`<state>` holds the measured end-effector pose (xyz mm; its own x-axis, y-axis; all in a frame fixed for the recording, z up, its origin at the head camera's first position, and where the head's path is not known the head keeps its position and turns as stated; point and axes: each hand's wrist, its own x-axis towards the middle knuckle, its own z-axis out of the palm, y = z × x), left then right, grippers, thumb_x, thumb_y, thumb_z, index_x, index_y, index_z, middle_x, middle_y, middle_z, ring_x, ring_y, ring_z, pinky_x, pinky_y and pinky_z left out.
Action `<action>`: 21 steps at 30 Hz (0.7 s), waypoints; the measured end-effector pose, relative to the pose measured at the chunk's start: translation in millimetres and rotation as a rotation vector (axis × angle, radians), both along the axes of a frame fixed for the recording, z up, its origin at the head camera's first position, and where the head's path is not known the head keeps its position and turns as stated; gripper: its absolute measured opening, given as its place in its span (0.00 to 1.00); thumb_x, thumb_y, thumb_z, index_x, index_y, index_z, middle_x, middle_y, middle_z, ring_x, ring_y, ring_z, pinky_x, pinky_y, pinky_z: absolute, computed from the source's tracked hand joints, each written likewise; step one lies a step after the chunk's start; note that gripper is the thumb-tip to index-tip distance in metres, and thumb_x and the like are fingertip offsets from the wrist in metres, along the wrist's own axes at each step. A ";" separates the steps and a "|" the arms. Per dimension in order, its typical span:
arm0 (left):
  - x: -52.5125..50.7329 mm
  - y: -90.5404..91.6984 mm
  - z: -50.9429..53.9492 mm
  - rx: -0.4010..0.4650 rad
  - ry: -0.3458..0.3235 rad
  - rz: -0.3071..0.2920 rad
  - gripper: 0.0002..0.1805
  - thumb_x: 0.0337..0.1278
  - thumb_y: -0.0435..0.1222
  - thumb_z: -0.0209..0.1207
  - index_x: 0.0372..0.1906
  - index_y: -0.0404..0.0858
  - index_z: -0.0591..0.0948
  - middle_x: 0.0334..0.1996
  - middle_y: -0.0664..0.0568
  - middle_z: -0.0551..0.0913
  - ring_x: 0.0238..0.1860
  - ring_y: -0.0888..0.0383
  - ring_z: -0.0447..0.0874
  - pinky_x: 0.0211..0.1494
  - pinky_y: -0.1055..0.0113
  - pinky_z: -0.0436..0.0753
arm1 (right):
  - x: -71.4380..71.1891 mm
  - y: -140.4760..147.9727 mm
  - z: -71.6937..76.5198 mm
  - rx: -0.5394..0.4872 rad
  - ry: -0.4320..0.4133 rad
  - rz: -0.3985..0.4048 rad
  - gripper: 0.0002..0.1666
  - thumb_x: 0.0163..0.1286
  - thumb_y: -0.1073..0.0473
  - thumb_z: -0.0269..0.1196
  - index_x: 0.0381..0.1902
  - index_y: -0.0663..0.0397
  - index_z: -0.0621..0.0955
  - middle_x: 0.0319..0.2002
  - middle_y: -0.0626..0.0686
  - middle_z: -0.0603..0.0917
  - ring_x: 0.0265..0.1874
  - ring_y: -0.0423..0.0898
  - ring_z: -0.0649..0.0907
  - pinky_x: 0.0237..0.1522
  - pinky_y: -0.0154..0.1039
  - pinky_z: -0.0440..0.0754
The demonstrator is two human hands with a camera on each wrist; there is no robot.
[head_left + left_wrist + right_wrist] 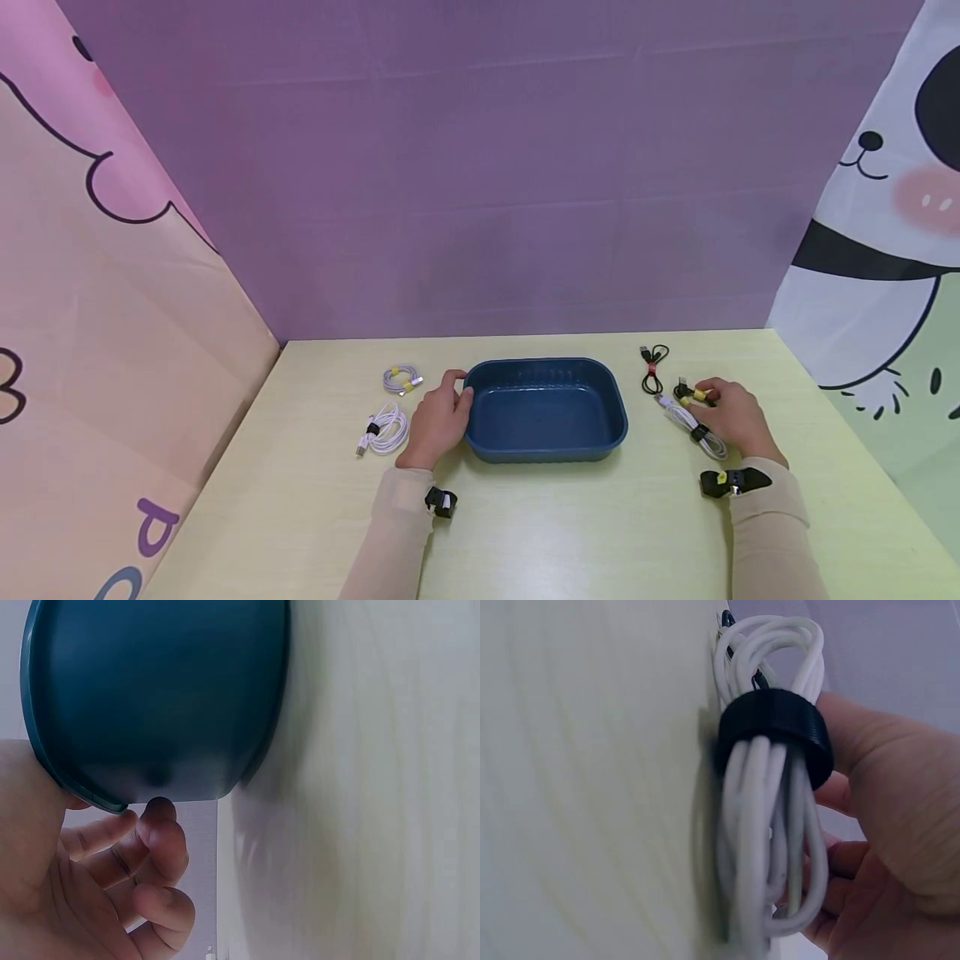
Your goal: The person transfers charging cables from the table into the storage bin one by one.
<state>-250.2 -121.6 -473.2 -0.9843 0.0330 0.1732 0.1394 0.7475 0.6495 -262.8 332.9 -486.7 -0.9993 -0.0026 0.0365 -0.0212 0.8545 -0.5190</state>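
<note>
A blue basin (546,412) stands on the table, and the left hand (438,423) holds its left rim, thumb at the rim and fingers bent by the outer wall in the left wrist view. At the right, the right hand (738,418) pinches a black cable with yellow ties (699,394). Right beside that hand lies a white cable bundle (693,428) with a black strap (774,731); in the right wrist view it covers part of the fingers. Behind it is a black cable with a red tie (652,369).
Left of the basin lie a pale cable coil with yellow ties (402,380) and a white cable coil with a black strap (387,430). A purple backdrop (525,183) rises at the table's (570,533) far edge, with printed cloths on both sides.
</note>
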 end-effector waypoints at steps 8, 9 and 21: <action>-0.9 -0.4 -2.0 -0.012 0.000 0.004 0.21 0.78 0.42 0.52 0.67 0.39 0.74 0.26 0.52 0.80 0.22 0.58 0.74 0.26 0.66 0.71 | 2.6 -1.5 3.5 -0.015 0.006 -0.025 0.30 0.68 0.52 0.65 0.59 0.70 0.77 0.50 0.74 0.82 0.45 0.67 0.83 0.47 0.60 0.80; -0.9 -0.4 -2.3 -0.012 -0.001 0.005 0.21 0.78 0.42 0.52 0.67 0.39 0.74 0.26 0.52 0.80 0.22 0.58 0.74 0.26 0.66 0.71 | 2.8 -1.7 3.8 -0.019 0.005 -0.029 0.31 0.68 0.52 0.65 0.59 0.70 0.77 0.50 0.75 0.81 0.45 0.67 0.83 0.46 0.59 0.80; -0.4 0.5 -1.6 -0.006 0.001 0.007 0.21 0.77 0.42 0.52 0.68 0.38 0.74 0.25 0.52 0.80 0.21 0.58 0.74 0.26 0.66 0.71 | 4.1 -2.8 9.6 -0.062 0.005 -0.050 0.32 0.68 0.52 0.66 0.61 0.69 0.76 0.52 0.75 0.79 0.47 0.68 0.81 0.47 0.60 0.79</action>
